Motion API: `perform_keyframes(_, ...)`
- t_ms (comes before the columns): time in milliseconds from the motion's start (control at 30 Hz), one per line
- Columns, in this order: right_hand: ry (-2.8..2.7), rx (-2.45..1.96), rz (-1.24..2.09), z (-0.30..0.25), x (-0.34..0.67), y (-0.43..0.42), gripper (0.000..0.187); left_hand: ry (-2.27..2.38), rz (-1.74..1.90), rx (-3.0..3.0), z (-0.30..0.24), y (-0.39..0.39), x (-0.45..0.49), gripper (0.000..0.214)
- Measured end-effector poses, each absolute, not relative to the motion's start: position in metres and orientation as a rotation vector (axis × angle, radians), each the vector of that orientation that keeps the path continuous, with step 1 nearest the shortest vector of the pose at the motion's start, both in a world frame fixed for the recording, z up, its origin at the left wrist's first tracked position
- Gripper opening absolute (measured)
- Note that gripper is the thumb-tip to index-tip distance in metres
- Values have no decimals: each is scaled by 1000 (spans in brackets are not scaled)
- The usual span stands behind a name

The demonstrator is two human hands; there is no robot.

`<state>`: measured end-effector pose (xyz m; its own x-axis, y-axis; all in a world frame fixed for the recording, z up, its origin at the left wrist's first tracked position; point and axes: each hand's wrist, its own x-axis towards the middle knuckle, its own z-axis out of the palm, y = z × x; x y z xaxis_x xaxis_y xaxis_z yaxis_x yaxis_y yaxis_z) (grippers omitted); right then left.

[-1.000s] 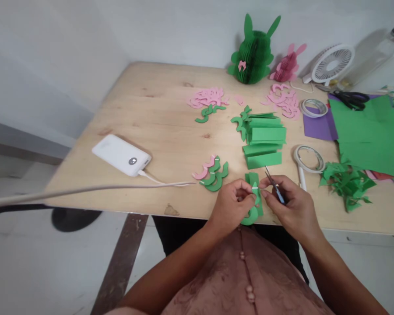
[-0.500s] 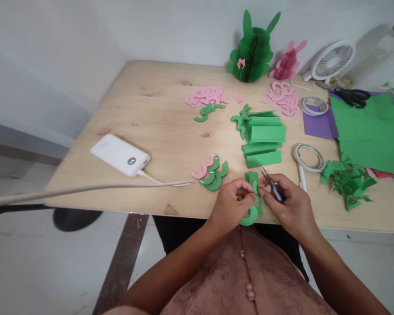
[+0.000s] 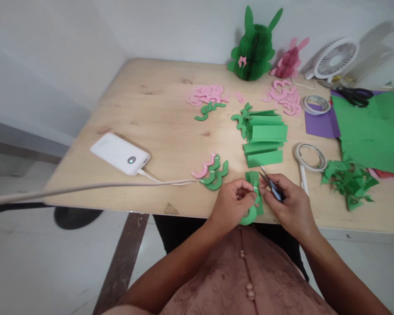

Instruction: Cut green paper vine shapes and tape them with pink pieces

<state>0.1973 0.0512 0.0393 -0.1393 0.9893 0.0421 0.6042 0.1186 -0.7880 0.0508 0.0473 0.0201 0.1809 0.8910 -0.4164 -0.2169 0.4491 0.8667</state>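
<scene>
Near the table's front edge, my left hand [image 3: 230, 204] pinches a curved green paper cutout [image 3: 248, 217]. A thin whitish strip, perhaps tape, lies across the cutout's upper end by my fingertips. My right hand [image 3: 292, 204] is closed around small scissors [image 3: 273, 189], blades pointing up and away to the left; its thumb and forefinger are just right of the cutout. Under the cutout lies a green paper strip [image 3: 260, 206], partly covered. To the left rest several curved green cutouts [image 3: 219, 180] with white bands, beside a pink one [image 3: 203, 169].
Folded green strips [image 3: 268, 132] stand beyond my hands. Pink cutouts [image 3: 207, 95] lie farther back, before a green paper rabbit [image 3: 253, 54]. On the right are a tape roll [image 3: 311, 157] and green scraps [image 3: 350, 183]. A power bank [image 3: 120, 153] with a cable sits left.
The whitish strip stretched between both hands before; now it lies against the cutout. My right fingertips have drawn slightly away from the left hand, still with the scissors. The view has shifted slightly.
</scene>
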Motion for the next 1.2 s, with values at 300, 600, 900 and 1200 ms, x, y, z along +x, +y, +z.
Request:
perform_keyframes(300, -1817, -1519, 850, 38, 201, 51, 11, 1129, 889, 720, 22, 47, 50, 13)
perform_keyframes(600, -1821, -1505, 823, 38, 200, 50, 11, 1115, 874, 705, 21, 46, 51, 17)
perform_keyframes(900, -1851, -1535, 839, 37, 201, 51, 13, 1126, 890, 733, 22, 47, 51, 13)
perform_keyframes(1200, -1722, -1514, 991, 34, 201, 52, 15, 1159, 952, 823, 18, 46, 52, 6)
